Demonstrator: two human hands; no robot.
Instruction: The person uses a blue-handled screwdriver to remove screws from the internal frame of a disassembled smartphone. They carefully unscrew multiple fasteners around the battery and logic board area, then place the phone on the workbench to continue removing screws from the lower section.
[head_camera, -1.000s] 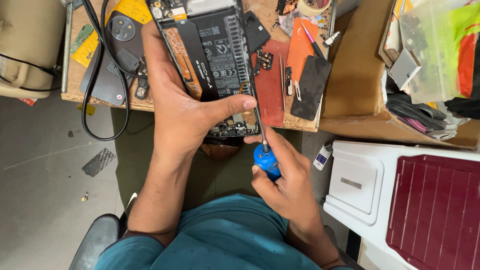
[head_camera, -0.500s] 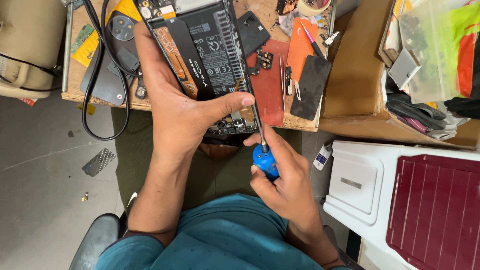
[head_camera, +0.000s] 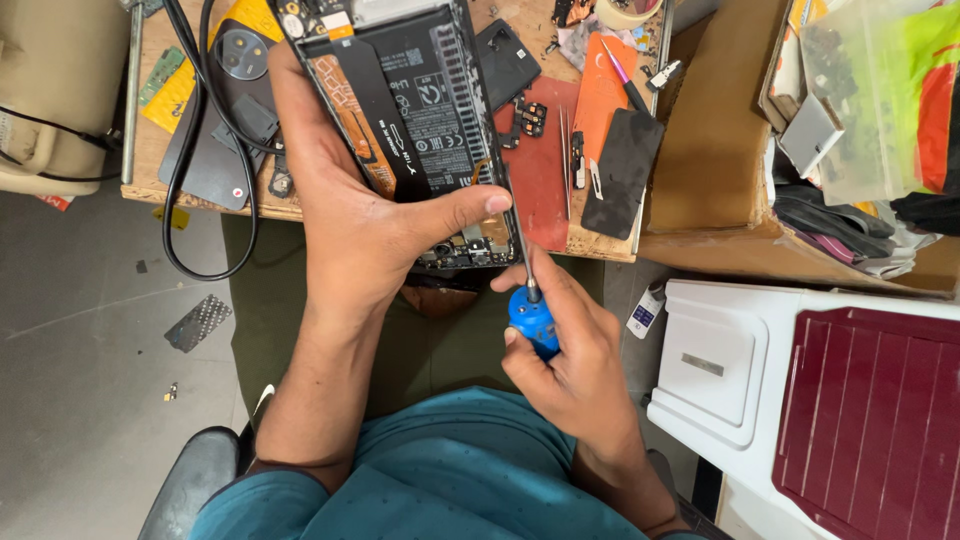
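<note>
An opened phone (head_camera: 420, 110) with its back cover off shows a black battery and an orange flex cable. My left hand (head_camera: 360, 220) grips its lower end, thumb stretched across the bottom edge. My right hand (head_camera: 565, 345) holds a blue-handled screwdriver (head_camera: 530, 312), whose thin shaft reaches up to the phone's lower right corner near my left thumb. The phone is held over the front edge of a wooden workbench (head_camera: 600, 245), above my lap.
On the bench lie a red mat (head_camera: 540, 170), tweezers (head_camera: 565, 160), an orange pry tool (head_camera: 600, 95), a black panel (head_camera: 622, 170) and a phone back cover (head_camera: 215, 160). A black cable (head_camera: 190, 230) hangs off the edge. A white and maroon plastic stool (head_camera: 830, 400) stands at right.
The phone and my left hand have shifted slightly up and left in view. My right hand keeps the screwdriver at the phone's lower right corner.
</note>
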